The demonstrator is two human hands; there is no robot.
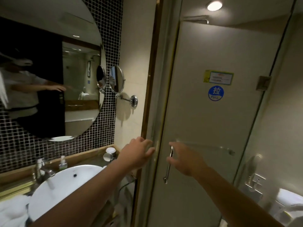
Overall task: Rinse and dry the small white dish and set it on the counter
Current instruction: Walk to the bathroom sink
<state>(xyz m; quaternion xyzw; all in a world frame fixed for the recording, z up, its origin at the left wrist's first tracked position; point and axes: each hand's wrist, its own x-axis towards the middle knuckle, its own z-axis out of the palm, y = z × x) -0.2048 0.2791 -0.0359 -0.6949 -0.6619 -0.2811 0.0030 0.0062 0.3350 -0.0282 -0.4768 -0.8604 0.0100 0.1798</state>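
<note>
My left hand (139,153) is stretched forward, fingers apart, fingertips resting on the edge of the glass shower door (205,120). My right hand (182,159) is spread at the door's metal handle (168,164), which passes between thumb and fingers without being clasped. Neither hand holds anything. A small white round piece (110,150) stands at the back corner of the counter (91,155), above a shiny glass; I cannot tell whether it is the dish. The white sink basin (68,181) with its faucet (43,169) lies lower left.
A white towel (11,210) is bunched at the bottom left by the basin. A small bottle (62,162) stands behind the sink. A round wall mirror (49,63) and a swing-arm mirror (117,81) hang above. A toilet (287,203) sits behind the glass at right.
</note>
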